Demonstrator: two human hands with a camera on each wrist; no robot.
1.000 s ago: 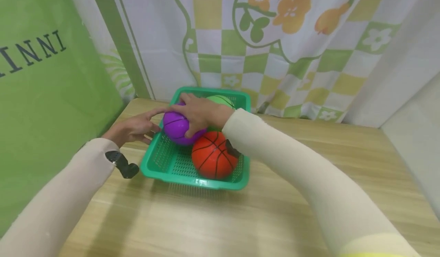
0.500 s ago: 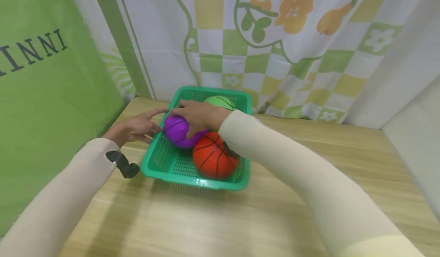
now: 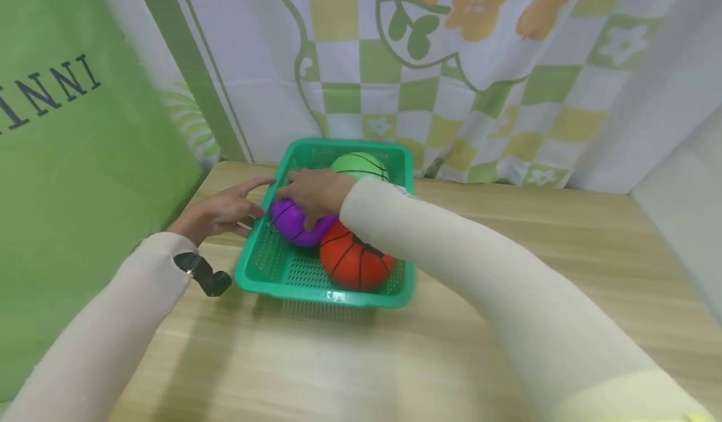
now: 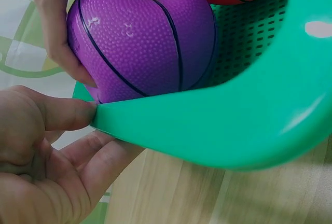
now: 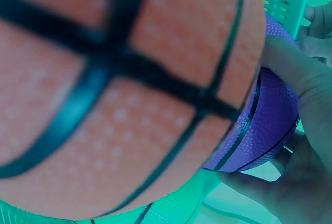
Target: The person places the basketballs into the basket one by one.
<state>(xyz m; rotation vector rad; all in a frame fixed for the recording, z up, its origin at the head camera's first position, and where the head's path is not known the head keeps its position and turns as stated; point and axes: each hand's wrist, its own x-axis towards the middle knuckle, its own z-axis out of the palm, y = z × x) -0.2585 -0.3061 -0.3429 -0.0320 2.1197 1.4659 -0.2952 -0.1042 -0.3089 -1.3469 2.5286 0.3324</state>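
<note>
In the head view a green plastic basket [image 3: 333,295] holds a purple toy basketball [image 3: 294,226], a red one [image 3: 356,262] and a light green one [image 3: 361,163]. My right hand [image 3: 316,193] grips the purple ball from above, thumb and fingers spread round it, at the basket's left side. Seen from the left wrist, the purple ball [image 4: 140,42] sits right at the rim. My left hand [image 3: 222,210] pinches the basket's left rim, with the thumb [image 4: 67,112] on the rim's edge and fingers beneath. The red ball fills much of the right wrist view.
The basket stands on a wooden table [image 3: 507,234]. Behind it hangs a checked, flowered curtain [image 3: 383,96], and a green lettered cloth [image 3: 84,190] hangs at the left. A pale wall [image 3: 685,215] borders the table on the right.
My right hand has shifted slightly lower with the purple ball, which sits a little deeper in the basket. My left hand stays at the rim. The head view has tilted slightly.
</note>
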